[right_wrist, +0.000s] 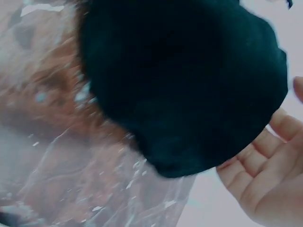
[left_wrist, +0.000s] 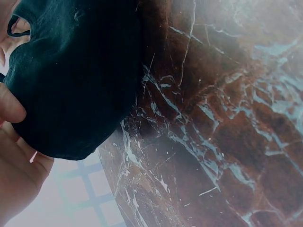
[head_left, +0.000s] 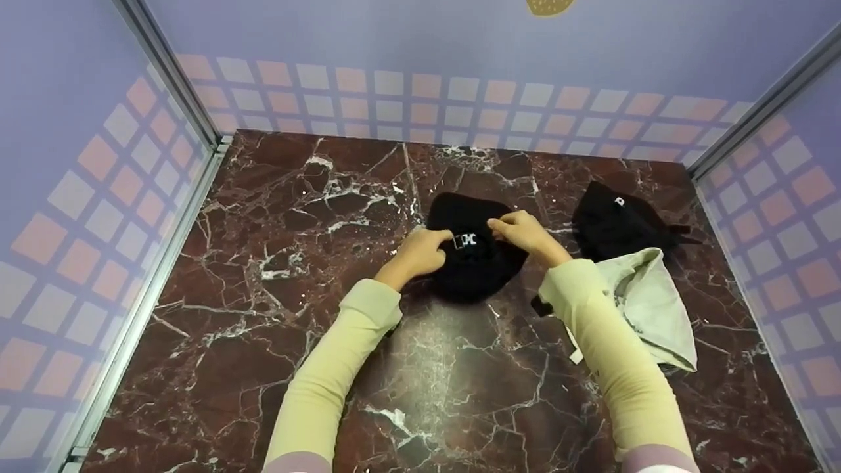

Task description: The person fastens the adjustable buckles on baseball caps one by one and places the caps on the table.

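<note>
A black cap (head_left: 466,282) is held over the middle of the marble-patterned surface, a small white label (head_left: 468,240) showing near its centre. My left hand (head_left: 420,253) grips its left side; in the left wrist view the thumb (left_wrist: 10,106) lies on the dark cloth (left_wrist: 75,85), and a small opening shows at the upper left. On the other side, my right hand (head_left: 522,233) pinches the cap's edge. The right wrist view has the cloth (right_wrist: 189,94) covering part of the right hand's fingers (right_wrist: 253,161), so their tips are hidden.
Another black cap (head_left: 611,220) with a small white tag lies at the back right. In front of it is a pale cap (head_left: 657,302), partly covered by my right sleeve (head_left: 611,335). Purple panels with a checked border (head_left: 387,92) enclose the dark red marbled surface (head_left: 263,355).
</note>
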Demonstrator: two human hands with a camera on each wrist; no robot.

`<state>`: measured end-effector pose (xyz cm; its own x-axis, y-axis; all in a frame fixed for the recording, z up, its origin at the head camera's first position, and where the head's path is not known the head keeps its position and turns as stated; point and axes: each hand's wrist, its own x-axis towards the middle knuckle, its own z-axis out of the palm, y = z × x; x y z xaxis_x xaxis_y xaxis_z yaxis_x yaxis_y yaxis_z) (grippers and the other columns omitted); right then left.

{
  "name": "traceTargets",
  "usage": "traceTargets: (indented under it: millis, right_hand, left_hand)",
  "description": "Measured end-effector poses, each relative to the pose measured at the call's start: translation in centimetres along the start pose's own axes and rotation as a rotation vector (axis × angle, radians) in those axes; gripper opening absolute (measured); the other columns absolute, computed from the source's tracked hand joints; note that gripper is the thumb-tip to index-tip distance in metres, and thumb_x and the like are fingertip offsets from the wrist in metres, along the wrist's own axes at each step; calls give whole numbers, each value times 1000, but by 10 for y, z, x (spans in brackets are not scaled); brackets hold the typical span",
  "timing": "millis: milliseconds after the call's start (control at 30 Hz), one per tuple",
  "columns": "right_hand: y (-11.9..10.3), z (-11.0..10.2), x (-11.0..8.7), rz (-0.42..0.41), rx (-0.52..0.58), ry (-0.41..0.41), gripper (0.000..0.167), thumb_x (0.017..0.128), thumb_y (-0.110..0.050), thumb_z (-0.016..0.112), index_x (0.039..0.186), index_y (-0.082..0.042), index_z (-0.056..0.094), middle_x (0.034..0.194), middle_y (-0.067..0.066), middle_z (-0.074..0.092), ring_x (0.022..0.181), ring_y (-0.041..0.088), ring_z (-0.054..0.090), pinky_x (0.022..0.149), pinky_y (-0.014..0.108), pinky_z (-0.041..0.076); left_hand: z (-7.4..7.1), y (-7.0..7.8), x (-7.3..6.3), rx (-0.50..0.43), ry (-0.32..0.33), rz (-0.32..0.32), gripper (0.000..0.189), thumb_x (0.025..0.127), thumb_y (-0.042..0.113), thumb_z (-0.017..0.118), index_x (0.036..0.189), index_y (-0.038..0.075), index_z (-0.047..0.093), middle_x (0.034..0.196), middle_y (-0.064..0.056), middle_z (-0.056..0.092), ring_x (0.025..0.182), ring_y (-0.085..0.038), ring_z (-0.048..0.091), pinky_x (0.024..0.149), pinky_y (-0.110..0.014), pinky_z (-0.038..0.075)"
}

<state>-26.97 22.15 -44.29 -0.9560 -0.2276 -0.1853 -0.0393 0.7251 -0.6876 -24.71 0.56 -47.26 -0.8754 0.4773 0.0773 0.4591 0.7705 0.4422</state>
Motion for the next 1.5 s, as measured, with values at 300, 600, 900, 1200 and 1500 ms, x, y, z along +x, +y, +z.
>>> traceTargets:
  millis: [300,600,900,1200,1500]
  right_hand:
    - [-21,10,9,89,-48,-152,27,84,-24,52,77,0,61,70,8,60,65,18,55,58,23,40]
    - [-17,22,13,85,-113,-238,17,79,-17,57,76,-1,61,68,-3,49,64,13,44,58,22,37]
    - [-11,24,7,2,42,-286,12,74,1,57,85,6,59,70,1,52,49,7,45,47,20,40]
    - [-13,17,3,-15,157,-217,22,74,9,51,95,8,58,76,3,54,52,8,47,47,20,40]
    - [-16,12,3,-63,167,-142,19,77,7,55,95,10,60,76,1,56,66,7,50,62,17,42]
  left_hand:
    - [-1,4,0,-51,-60,-7,39,74,7,47,111,14,56,96,-11,64,77,-27,57,71,-41,45]
    - [1,6,0,-53,-89,-35,45,75,8,46,119,18,53,110,-9,62,93,-31,59,78,-44,46]
    - [2,7,0,-59,-85,-33,45,77,8,45,119,18,53,111,-10,61,93,-32,59,76,-44,46]
    - [3,6,1,-68,-77,-59,44,80,7,42,121,18,51,114,-9,60,98,-31,58,79,-44,46]
    - [-1,10,-1,-110,45,-17,39,80,7,41,117,15,52,109,-5,60,101,-22,55,86,-37,42]
